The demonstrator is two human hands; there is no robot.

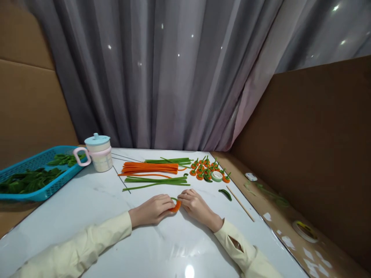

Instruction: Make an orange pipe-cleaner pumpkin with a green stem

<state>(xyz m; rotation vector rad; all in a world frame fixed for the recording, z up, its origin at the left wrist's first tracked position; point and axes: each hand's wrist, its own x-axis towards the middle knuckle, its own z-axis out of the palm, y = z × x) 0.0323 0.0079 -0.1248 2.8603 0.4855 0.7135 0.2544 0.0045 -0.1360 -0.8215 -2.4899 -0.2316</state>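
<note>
In front of me on the white table is a small curled piece of orange chenille stem (pixel 175 207) with a thin green stem along its top. My left hand (pixel 156 209) has its fingers closed on the left side of this piece. From the other side, my right hand (pixel 197 205) pinches at its edge, where the green stem reaches my fingertips; the exact grip is hidden. Beyond my hands lie a bundle of orange chenille stems (pixel 150 168) and loose green chenille stems (pixel 158 180). Several small orange coils with green stalks (pixel 199 170) stand at the back right.
A roll of tape (pixel 216 176), a dark green curved piece (pixel 225 194) and a thin wooden stick (pixel 240 204) lie to the right. At left are a lidded cup (pixel 101 156) and a blue basket (pixel 46 189) of green leafy pieces. Cardboard walls (pixel 319 146) flank the table (pixel 139 247).
</note>
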